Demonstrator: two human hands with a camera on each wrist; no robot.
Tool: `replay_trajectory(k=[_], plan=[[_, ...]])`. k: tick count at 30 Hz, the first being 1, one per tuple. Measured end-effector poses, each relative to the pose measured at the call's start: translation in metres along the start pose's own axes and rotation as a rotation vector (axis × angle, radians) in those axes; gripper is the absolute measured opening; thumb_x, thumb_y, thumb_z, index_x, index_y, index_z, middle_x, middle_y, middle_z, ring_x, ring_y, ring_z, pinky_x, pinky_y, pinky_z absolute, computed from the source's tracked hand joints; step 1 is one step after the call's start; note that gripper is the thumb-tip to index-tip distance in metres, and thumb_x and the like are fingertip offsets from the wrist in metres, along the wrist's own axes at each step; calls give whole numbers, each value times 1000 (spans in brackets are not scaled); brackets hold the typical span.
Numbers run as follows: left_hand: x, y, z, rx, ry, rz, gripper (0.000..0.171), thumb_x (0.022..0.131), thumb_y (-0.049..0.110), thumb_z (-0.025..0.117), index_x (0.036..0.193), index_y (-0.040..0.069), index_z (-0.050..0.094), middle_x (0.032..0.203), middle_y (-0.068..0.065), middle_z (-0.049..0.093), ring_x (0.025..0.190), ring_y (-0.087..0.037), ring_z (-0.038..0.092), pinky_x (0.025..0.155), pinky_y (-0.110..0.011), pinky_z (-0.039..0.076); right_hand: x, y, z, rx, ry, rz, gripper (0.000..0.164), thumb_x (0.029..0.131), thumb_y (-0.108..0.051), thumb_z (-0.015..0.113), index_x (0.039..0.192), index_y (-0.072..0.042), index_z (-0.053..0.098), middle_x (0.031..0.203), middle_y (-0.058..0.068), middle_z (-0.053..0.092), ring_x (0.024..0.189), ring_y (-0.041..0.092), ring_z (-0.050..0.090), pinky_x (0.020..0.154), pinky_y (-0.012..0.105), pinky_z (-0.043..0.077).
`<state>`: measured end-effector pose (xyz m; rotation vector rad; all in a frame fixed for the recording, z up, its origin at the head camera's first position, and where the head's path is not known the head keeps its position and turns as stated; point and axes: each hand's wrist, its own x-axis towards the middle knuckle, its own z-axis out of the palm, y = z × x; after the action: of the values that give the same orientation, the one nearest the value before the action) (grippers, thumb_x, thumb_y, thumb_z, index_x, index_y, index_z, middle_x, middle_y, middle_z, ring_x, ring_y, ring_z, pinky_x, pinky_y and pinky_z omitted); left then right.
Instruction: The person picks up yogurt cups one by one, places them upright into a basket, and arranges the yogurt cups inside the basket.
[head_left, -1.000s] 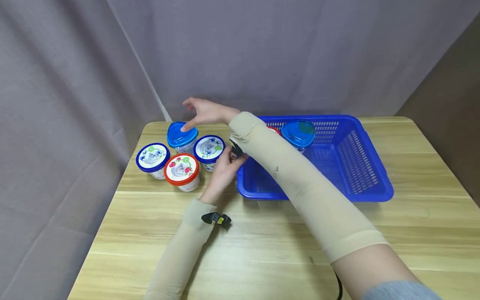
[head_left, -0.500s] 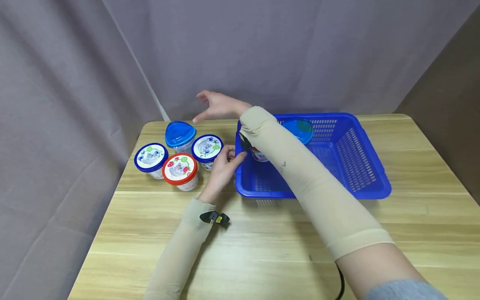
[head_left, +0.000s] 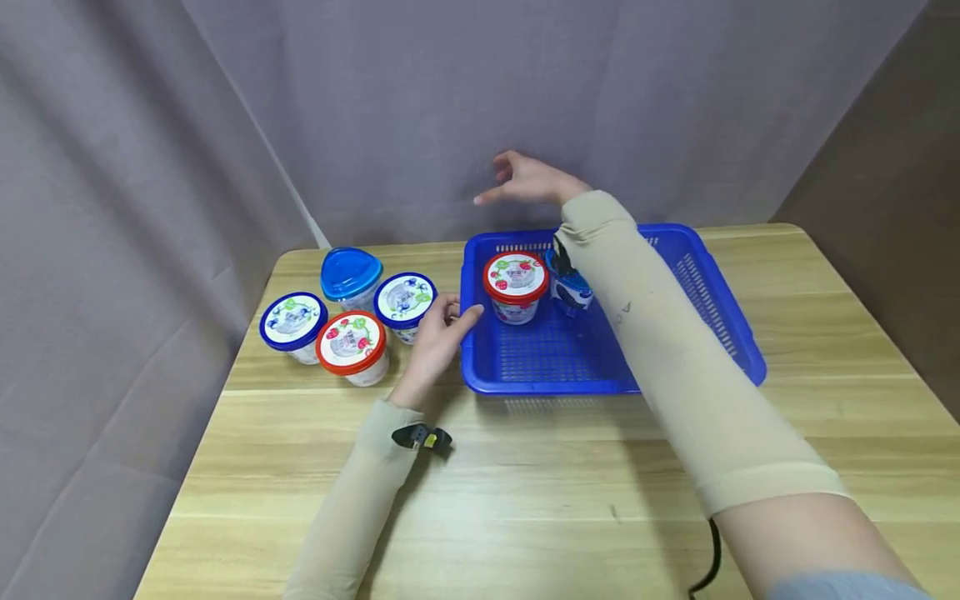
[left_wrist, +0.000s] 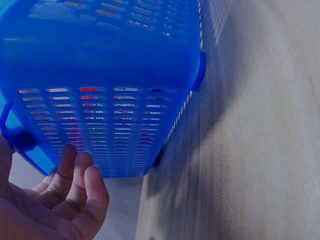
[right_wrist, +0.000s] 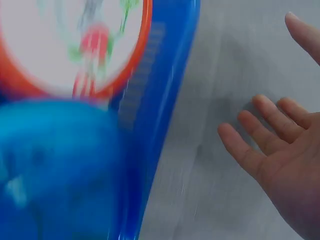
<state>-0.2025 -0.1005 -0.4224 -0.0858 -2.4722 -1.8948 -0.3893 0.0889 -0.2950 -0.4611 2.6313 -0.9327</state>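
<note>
Blue basket (head_left: 720, 308) on the wooden table (head_left: 525, 483), long axis running 9 to 3 o'clock, holding a red-lidded cup (head_left: 515, 282) and a blue-lidded cup (head_left: 573, 290) at its 10 o'clock corner. Left hand (head_left: 438, 333) at the basket's 9 o'clock wall, fingers (left_wrist: 75, 172) relaxed and loosely bent against the slotted side, gripping nothing. Right hand (head_left: 528, 179) raised past the 12 o'clock rim, fingers (right_wrist: 250, 142) spread, holding nothing. Nearer to the basket: left. At 9 o'clock of that hand, well apart from the right, four more cups (head_left: 345, 312).
</note>
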Motion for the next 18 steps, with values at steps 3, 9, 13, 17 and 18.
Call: replay_trajectory(k=[3, 9, 13, 17, 18], plan=[[0, 0, -1, 4, -4, -5, 36, 95, 31, 69, 116, 3, 61, 90, -10, 66, 77, -18, 61, 68, -28, 48, -12, 19, -21, 8, 19, 54, 101, 88, -56, 70, 161, -9, 17, 159, 12, 34, 144, 29, 35, 116, 45, 31], [3, -1, -3, -3, 0, 11, 37, 95, 30, 69, 117, 2, 61, 86, -7, 64, 74, -15, 58, 66, -27, 46, -40, 58, -61, 56, 54, 106, 97, 94, -54, 63, 161, -4, 13, 162, 18, 25, 144, 34, 32, 113, 51, 35], [4, -2, -4, -22, 0, 20, 36, 95, 28, 69, 117, 1, 61, 84, -6, 63, 73, -14, 57, 65, -26, 45, -62, 90, -78, 115, 97, 152, 97, 96, -55, 60, 161, -2, 11, 163, 21, 20, 145, 36, 29, 113, 53, 34], [5, -2, -5, -25, -10, 11, 35, 95, 28, 69, 116, 2, 60, 85, -6, 63, 72, -14, 57, 65, -27, 46, -86, 123, -90, 114, 111, 203, 98, 97, -56, 57, 160, 0, 8, 163, 25, 15, 147, 40, 24, 114, 57, 31], [5, -3, -5, -26, -11, 10, 35, 95, 29, 69, 116, 2, 60, 85, -7, 63, 72, -15, 58, 64, -27, 46, -92, 131, -92, 104, 110, 214, 98, 97, -56, 57, 160, 1, 7, 163, 26, 14, 146, 42, 24, 114, 58, 30]])
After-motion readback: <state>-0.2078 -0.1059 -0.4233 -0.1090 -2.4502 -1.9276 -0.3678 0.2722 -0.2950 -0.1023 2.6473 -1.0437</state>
